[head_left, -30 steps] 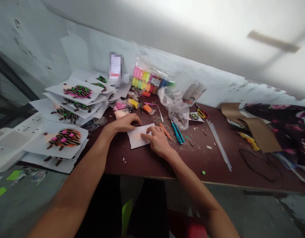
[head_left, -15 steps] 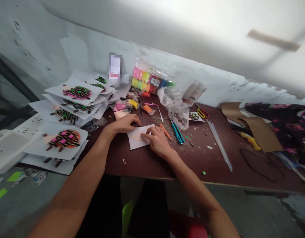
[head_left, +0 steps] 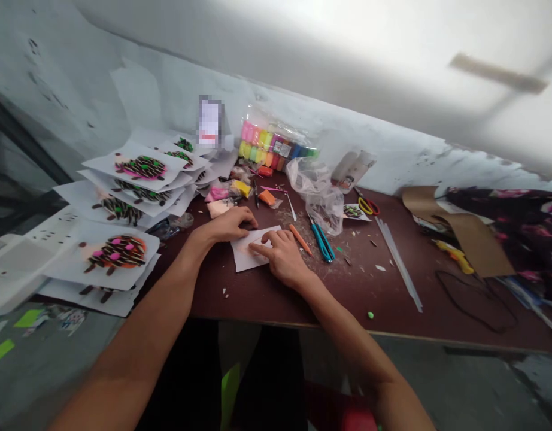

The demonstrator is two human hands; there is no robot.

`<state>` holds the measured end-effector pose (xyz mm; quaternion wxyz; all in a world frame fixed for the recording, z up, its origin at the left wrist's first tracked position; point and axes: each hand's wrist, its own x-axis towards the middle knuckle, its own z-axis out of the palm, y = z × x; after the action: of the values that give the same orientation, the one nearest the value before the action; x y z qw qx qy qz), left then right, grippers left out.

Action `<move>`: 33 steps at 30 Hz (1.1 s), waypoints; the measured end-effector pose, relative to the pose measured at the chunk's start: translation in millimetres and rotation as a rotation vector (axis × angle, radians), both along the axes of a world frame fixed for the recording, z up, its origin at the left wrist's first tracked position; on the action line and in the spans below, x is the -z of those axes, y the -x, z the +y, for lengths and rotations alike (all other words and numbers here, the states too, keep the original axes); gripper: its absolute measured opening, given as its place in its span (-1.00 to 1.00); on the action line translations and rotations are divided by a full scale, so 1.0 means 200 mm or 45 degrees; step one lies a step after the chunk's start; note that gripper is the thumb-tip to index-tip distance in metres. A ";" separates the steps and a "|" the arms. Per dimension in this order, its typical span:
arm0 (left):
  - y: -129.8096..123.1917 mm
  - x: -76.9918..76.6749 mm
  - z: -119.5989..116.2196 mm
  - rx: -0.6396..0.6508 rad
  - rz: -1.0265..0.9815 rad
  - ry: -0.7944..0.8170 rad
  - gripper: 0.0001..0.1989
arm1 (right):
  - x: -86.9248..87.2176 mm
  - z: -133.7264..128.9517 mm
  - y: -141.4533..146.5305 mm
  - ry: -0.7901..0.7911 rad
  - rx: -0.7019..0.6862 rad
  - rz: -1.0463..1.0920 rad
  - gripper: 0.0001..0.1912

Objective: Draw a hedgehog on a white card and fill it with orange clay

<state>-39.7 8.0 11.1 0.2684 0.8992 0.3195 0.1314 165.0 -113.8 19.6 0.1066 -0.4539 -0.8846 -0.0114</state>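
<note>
A small white paper (head_left: 245,260) with a faint pale orange patch lies on the dark red table. Over its upper left corner rests my left hand (head_left: 233,224), fingers bent and close together, and what is under the fingertips is hidden. My right hand (head_left: 282,254) lies over the paper's right side, its fingers apart and one fingertip touching the patch. Just right of that hand are an orange stick (head_left: 300,240) and a teal-handled tool (head_left: 321,240). Bags of pink clay (head_left: 217,193) and yellow clay (head_left: 242,188) sit beyond my left hand.
Sheets with hedgehog pictures (head_left: 118,254) are stacked at the left. A clay pack (head_left: 269,146) leans on the wall beside a plastic bag (head_left: 318,194). Scissors (head_left: 368,205), clear sticks (head_left: 399,263), a yellow glue gun (head_left: 455,256) and brown cardboard (head_left: 480,242) lie to the right.
My right hand has shifted slightly, and its fingertip has moved left and a little down across the paper. My left hand stays at the upper left corner.
</note>
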 end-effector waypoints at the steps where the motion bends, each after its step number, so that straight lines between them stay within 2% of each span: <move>1: 0.00 0.00 0.00 0.003 0.006 -0.002 -0.65 | 0.00 0.00 0.00 0.004 -0.003 -0.010 -0.63; 10: 0.00 0.01 -0.01 -0.003 0.051 -0.022 -0.64 | -0.01 0.01 0.02 0.016 0.015 -0.069 -0.64; 21: -0.01 0.00 -0.01 -0.022 0.073 0.003 -0.63 | 0.00 0.01 -0.01 0.063 0.091 0.117 -0.56; 33: -0.01 0.00 -0.02 -0.022 0.085 -0.019 -0.62 | 0.01 0.01 0.03 0.033 0.061 -0.017 -0.64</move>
<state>-38.4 4.7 10.6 0.2497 0.9023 0.3351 0.1062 159.5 -111.7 18.2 0.0945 -0.4761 -0.8743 -0.0054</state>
